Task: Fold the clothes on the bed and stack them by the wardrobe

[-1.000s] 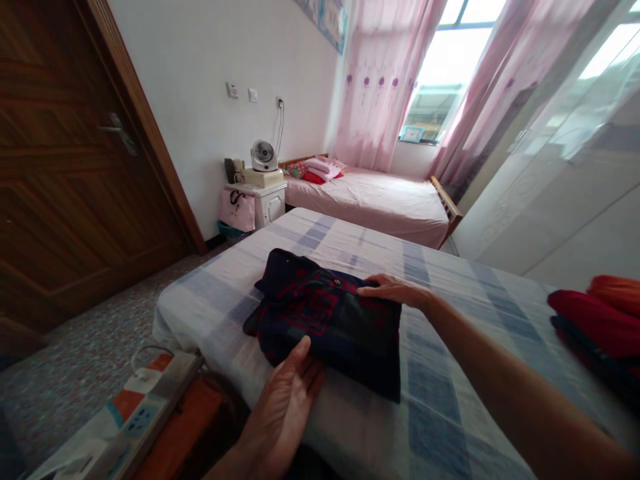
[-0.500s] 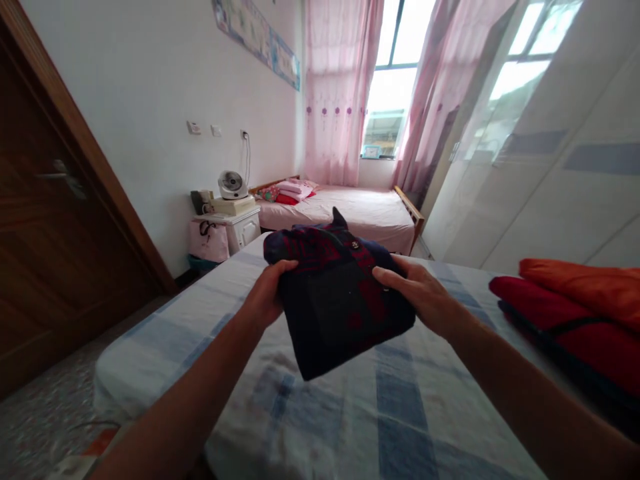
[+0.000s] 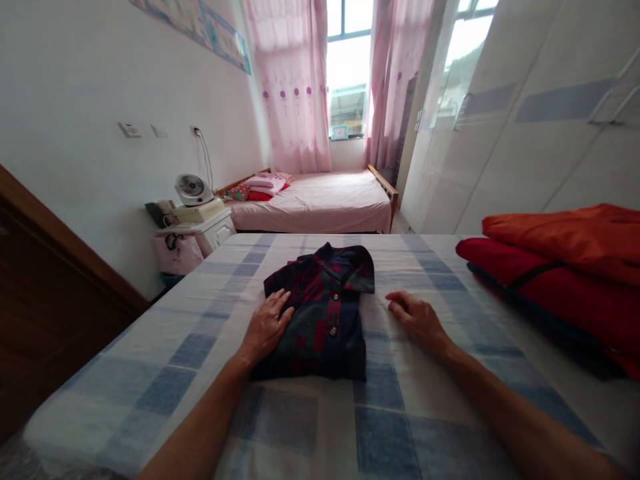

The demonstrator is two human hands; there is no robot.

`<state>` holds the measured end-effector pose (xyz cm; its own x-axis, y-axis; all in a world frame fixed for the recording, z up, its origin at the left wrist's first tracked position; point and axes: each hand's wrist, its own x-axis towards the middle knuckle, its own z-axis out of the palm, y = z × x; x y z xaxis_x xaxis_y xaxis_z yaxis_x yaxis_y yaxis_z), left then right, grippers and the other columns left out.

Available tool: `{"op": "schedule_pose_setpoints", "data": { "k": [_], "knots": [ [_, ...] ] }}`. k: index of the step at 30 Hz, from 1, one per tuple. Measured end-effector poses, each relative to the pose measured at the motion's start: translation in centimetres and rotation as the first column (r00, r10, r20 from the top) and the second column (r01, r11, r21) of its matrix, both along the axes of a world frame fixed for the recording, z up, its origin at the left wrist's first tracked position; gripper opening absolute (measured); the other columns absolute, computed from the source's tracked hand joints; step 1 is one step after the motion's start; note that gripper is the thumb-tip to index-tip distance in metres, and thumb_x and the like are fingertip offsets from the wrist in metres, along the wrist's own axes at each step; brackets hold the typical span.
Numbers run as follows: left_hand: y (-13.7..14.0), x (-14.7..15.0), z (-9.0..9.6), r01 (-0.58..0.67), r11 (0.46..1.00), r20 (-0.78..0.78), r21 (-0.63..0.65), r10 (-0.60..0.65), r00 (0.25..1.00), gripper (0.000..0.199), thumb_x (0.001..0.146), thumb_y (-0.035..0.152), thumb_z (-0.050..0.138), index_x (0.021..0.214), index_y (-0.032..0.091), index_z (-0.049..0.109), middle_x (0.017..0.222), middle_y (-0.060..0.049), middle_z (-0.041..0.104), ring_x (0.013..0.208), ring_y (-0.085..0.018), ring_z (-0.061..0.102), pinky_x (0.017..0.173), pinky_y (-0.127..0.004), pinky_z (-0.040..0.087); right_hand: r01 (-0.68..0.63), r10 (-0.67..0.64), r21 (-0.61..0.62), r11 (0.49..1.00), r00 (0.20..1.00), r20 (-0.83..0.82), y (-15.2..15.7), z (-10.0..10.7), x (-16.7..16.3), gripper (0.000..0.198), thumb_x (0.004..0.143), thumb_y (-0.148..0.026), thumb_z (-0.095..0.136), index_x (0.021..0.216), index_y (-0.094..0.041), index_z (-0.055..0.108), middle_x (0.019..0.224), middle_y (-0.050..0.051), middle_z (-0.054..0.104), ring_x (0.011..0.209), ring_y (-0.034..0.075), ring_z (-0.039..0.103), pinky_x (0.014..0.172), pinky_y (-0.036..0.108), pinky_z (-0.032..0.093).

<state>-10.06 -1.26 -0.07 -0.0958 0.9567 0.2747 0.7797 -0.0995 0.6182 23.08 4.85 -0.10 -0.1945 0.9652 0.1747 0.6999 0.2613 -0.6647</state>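
A dark navy and red patterned shirt (image 3: 320,320) lies folded on the bed, its collar at the far end and two buttons showing at the front. My left hand (image 3: 269,320) rests flat on the shirt's left side, fingers stretched out. To the right of the shirt, apart from it, my right hand (image 3: 414,317) hovers over or lightly touches the sheet with fingers loosely bent and nothing in them. White and blue checked cloth (image 3: 200,407) covers the bed beneath.
A stack of folded clothes, with an orange garment (image 3: 565,233) over a red one (image 3: 540,270), lies on the bed's right side. Beyond stand a pink-covered bed (image 3: 325,200) and a nightstand (image 3: 217,230) with a fan (image 3: 193,189). A white wardrobe (image 3: 530,160) lines the right.
The folded shirt, held up in both hands before, now lies on the bed. My right hand has let go of it and moved off to the right; my left hand now lies flat on it.
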Motion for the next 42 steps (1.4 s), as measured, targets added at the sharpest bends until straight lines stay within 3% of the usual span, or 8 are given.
{"op": "schedule_pose_setpoints", "data": {
  "k": [6, 19, 24, 27, 29, 34, 39, 42],
  "knots": [
    [0.3, -0.6, -0.6, -0.003, 1.0, -0.239, -0.012, 0.0, 0.971, 0.05, 0.088, 0.044, 0.035, 0.127, 0.018, 0.05, 0.139, -0.007, 0.044, 0.131, -0.018, 0.038, 0.112, -0.034, 0.026, -0.057, 0.055, 0.07, 0.996, 0.998, 0.023, 0.3, -0.8, 0.1, 0.031, 0.083, -0.029, 0.042, 0.103, -0.018, 0.063, 0.1, 0.005, 0.065, 0.091, 0.016, 0.059, 0.083, 0.028, 0.042],
    [0.1, -0.6, -0.7, -0.012, 1.0, -0.251, -0.006, 0.01, 0.968, 0.05, 0.088, 0.044, 0.036, 0.126, 0.016, 0.052, 0.137, -0.007, 0.046, 0.128, -0.018, 0.041, 0.111, -0.034, 0.029, -0.089, 0.086, 0.108, 0.99, 0.996, 0.033, 0.1, -0.8, 0.3, 0.031, 0.083, -0.029, 0.043, 0.102, -0.017, 0.063, 0.096, 0.005, 0.065, 0.087, 0.015, 0.06, 0.081, 0.027, 0.043],
    [0.7, -0.4, 2.1, -0.073, 0.995, -0.239, 0.061, 0.085, 0.967, 0.043, 0.086, 0.039, 0.037, 0.113, 0.015, 0.06, 0.125, -0.01, 0.056, 0.12, -0.021, 0.049, 0.106, -0.037, 0.035, -0.091, 0.089, 0.1, 0.991, 0.996, 0.027, 0.1, -0.9, 0.4, 0.031, 0.083, -0.03, 0.042, 0.103, -0.017, 0.063, 0.096, 0.005, 0.065, 0.087, 0.015, 0.06, 0.081, 0.026, 0.043],
    [1.8, 1.4, 5.4, -0.037, 0.993, -0.247, 0.115, 0.065, 0.967, 0.039, 0.086, 0.034, 0.039, 0.109, 0.013, 0.061, 0.118, -0.011, 0.059, 0.114, -0.021, 0.052, 0.104, -0.034, 0.035, -0.084, 0.08, 0.087, 0.993, 0.996, 0.044, 0.1, -0.8, 0.3, 0.031, 0.084, -0.03, 0.042, 0.103, -0.018, 0.062, 0.098, 0.005, 0.064, 0.089, 0.015, 0.06, 0.082, 0.027, 0.043],
    [2.7, 3.8, 7.0, 0.069, 0.992, -0.266, 0.106, -0.039, 0.963, 0.035, 0.085, 0.036, 0.043, 0.108, 0.017, 0.062, 0.115, -0.006, 0.061, 0.11, -0.017, 0.054, 0.101, -0.028, 0.037, -0.078, 0.074, 0.081, 0.994, 0.996, 0.05, 0.0, -0.8, 0.3, 0.031, 0.084, -0.03, 0.042, 0.104, -0.018, 0.062, 0.098, 0.005, 0.064, 0.09, 0.016, 0.059, 0.082, 0.027, 0.043],
    [4.9, 11.1, 6.0, 0.256, 0.967, -0.362, 0.0, -0.239, 0.901, 0.048, 0.065, 0.048, 0.069, 0.103, 0.02, 0.063, 0.128, -0.009, 0.051, 0.12, -0.026, 0.045, 0.103, -0.039, 0.033, -0.08, 0.078, 0.079, 0.994, 0.996, 0.034, -0.1, -0.8, 0.4, 0.031, 0.085, -0.029, 0.041, 0.104, -0.017, 0.062, 0.1, 0.005, 0.064, 0.091, 0.016, 0.059, 0.082, 0.027, 0.043],
    [7.4, 12.8, 4.6, 0.126, 0.992, -0.235, 0.014, -0.119, 0.965, 0.012, 0.072, 0.022, 0.057, 0.081, 0.016, 0.063, 0.108, -0.012, 0.06, 0.109, -0.027, 0.051, 0.097, -0.044, 0.035, -0.09, 0.09, 0.105, 0.99, 0.996, 0.007, -0.2, -0.9, 0.6, 0.031, 0.085, -0.028, 0.039, 0.103, -0.017, 0.062, 0.1, 0.005, 0.064, 0.091, 0.015, 0.059, 0.083, 0.026, 0.042],
    [8.5, 10.8, 5.3, -0.018, 1.0, -0.064, 0.018, 0.019, 0.998, 0.017, 0.076, 0.022, 0.047, 0.08, 0.015, 0.061, 0.091, -0.01, 0.063, 0.091, -0.023, 0.058, 0.084, -0.038, 0.043, -0.09, 0.091, 0.096, 0.991, 0.996, -0.008, -0.2, -1.0, 0.6, 0.031, 0.085, -0.028, 0.04, 0.104, -0.016, 0.062, 0.1, 0.005, 0.064, 0.092, 0.015, 0.059, 0.084, 0.026, 0.042]
  ]
}}
